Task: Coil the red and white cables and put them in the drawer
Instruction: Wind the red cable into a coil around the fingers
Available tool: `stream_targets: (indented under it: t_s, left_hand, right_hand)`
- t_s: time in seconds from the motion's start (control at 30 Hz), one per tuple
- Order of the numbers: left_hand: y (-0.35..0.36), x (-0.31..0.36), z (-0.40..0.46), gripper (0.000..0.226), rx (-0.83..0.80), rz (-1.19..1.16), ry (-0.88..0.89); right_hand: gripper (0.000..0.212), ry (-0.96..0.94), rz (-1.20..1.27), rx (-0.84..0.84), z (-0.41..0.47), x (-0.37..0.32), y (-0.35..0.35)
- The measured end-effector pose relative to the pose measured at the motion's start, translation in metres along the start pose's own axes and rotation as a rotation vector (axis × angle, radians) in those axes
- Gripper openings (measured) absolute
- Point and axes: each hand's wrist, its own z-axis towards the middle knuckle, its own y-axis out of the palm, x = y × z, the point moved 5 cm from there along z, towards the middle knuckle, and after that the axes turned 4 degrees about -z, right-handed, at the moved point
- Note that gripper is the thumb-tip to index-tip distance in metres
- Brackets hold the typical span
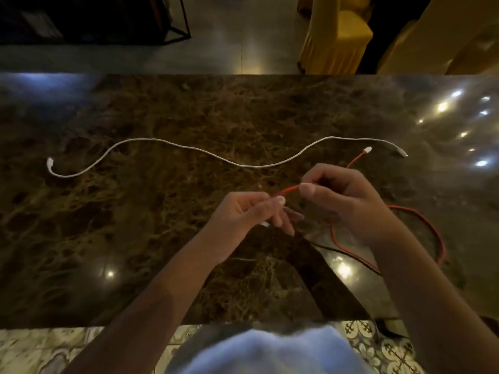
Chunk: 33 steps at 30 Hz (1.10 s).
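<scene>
Spanning both hands' fingers (pixel 306 188): red cable (pixel 290 189)

one red cable (pixel 421 214), one white cable (pixel 216 155), two hands (pixel 243 211)

Dark marble table (pixel 162 238) bearing white cable (pixel 205 152) and red cable (pixel 421 214).

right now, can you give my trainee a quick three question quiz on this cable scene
1. True or false: the white cable is already coiled.
2. Which cable are the left hand and right hand pinching? A) white B) red C) black
3. Fill in: the red cable forms a loose ___ on the table by the right forearm.

Key: 1 false, it lies stretched out in a wave; 2 B; 3 loop.
</scene>
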Motion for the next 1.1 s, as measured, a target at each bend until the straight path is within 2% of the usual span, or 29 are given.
stream_targets:
  t_s: [0.1,0.17,0.27,0.4,0.5,0.67,0.87,1.0,1.1]
  left_hand:
    - [0.016,-0.008,-0.001,0.019,0.026,0.052,0.041]
    - [0.023,-0.013,0.002,0.023,0.054,0.129,0.026]
    - [0.032,-0.014,0.006,0.032,0.068,0.164,0.006]
    - [0.037,-0.003,0.006,0.031,0.040,0.186,-0.002]
    - [0.039,0.000,0.010,0.036,-0.037,0.201,-0.010]
    - [0.045,-0.009,0.021,0.044,-0.158,0.155,-0.067]
    - [0.056,0.001,0.025,0.040,-0.222,0.187,-0.023]
    - [0.062,-0.005,0.026,0.033,-0.167,0.181,-0.018]
    - [0.063,-0.009,0.021,0.035,-0.099,0.099,-0.055]
  right_hand:
    - [0.021,-0.015,0.203,-0.077,-0.002,0.007,-0.010]
    - [0.027,0.008,0.316,-0.082,0.000,0.011,-0.018]
    - [0.025,0.012,0.389,-0.049,0.004,0.013,-0.028]
    - [0.023,0.040,0.474,0.072,0.014,0.017,-0.036]
    - [0.024,0.012,0.459,0.097,0.021,0.015,-0.035]
    - [0.023,-0.073,0.460,0.025,0.031,-0.011,-0.036]
    - [0.027,0.045,0.197,0.201,0.034,-0.002,-0.048]
    - [0.024,-0.050,0.318,0.073,0.034,-0.008,-0.045]
    - [0.019,-0.170,0.459,-0.056,0.035,-0.021,-0.051]
